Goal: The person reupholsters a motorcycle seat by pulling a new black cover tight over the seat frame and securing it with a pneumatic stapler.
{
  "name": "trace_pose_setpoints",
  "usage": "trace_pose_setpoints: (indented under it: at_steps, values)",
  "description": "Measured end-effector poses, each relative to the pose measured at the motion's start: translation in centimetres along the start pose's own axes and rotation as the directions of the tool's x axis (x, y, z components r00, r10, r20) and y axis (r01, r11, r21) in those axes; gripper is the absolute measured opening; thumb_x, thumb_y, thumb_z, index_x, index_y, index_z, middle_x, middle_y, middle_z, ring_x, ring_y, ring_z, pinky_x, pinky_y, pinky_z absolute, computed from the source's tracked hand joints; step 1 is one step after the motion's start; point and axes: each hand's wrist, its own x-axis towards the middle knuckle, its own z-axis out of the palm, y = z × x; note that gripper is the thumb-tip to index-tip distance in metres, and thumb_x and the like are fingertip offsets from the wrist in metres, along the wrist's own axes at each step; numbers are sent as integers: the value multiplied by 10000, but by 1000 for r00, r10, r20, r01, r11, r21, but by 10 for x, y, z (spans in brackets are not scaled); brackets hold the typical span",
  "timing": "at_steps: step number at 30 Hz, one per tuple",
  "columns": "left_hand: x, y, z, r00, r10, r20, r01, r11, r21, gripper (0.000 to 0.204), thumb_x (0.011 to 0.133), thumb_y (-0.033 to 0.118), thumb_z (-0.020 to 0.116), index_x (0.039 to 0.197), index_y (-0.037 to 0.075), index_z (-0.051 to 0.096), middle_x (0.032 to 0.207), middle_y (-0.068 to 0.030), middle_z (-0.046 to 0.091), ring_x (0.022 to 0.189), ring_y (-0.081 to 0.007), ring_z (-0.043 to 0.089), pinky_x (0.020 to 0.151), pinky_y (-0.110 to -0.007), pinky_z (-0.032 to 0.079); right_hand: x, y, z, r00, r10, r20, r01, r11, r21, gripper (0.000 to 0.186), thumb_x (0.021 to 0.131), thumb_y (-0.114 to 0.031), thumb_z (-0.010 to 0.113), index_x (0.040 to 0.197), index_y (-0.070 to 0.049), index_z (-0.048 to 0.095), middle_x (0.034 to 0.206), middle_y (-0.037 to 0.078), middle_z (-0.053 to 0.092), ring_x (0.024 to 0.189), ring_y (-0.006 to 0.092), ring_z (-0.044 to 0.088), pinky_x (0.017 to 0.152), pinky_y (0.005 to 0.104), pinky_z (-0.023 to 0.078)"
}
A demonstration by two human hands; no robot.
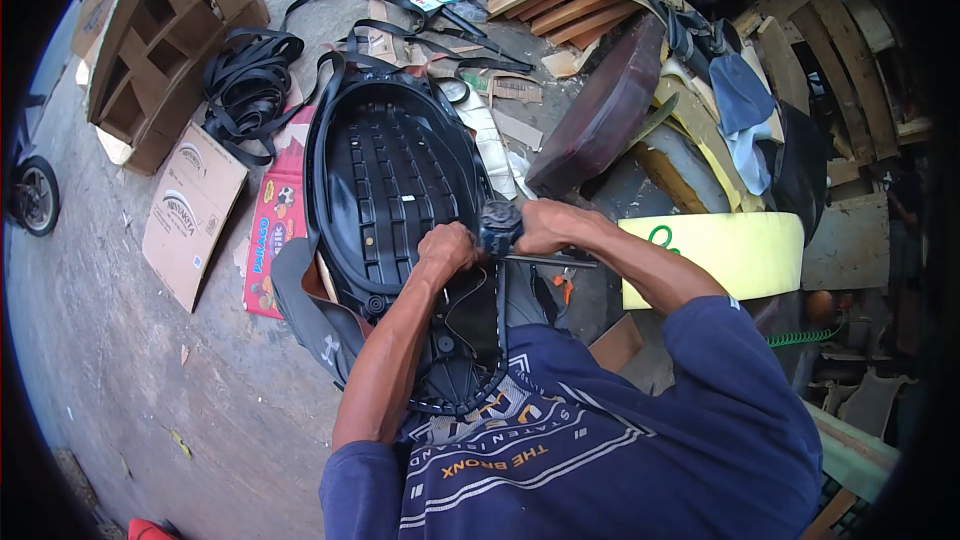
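Keeping the tool square to the rim looks key. Right hand [543, 227] is wrapped around a dark hand tool [500, 226] at the right edge of the black seat pan [398, 205], hollow side up, near end against the torso. Left hand [447, 248] is curled just beside; can't tell what it pinches. I'd keep those fingers clear. Coiled black strap [246, 82] lies far left; yellow foam slab [715, 255] may cramp the right elbow.

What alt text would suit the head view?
A person's right hand grips a dark tool beside their left hand, over a long black plastic shell; around it lie cardboard, black straps and a pale yellow block.
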Motion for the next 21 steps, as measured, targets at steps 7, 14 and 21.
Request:
trace_pose_setpoints:
  at_steps: [7, 14, 21]
  values:
    - [-10, -7, -10, 988, 145, 49, -134, 975, -178, 376, 864, 476, 746, 971, 116, 774, 924, -166, 737, 937, -345, 713, 836, -436, 541, -36, 141, 129, 958, 285, -24, -138, 532, 835, 242, 763, -221, 701, 816, 14, 670, 687, 94, 648, 595, 194, 626, 559, 353, 485]
    - [5, -10, -17, 975, 150, 165, -96, 951, -295, 386, 913, 403, 681, 974, 26, 742, 867, -186, 721, 872, -340, 706, 799, -428, 529, -35, 175, 333, 724, 688, -46, -534, 601, 595, 665, 797, -209, 715, 1387, -4, 488, 1278, 329, 591, 1235, 455, 572, 1047, 508, 469]
    - [6, 8, -29, 979, 154, 131, -138, 983, -123, 393, 934, 390, 632, 1035, 24, 728, 972, -233, 722, 991, -393, 695, 887, -453, 528, -29, 172, 378, 656, 750, 87, -696, 556, 454, 672, 812, -172, 694, 1431, -44, 467, 1420, 259, 495, 1312, 431, 503, 1096, 504, 422]
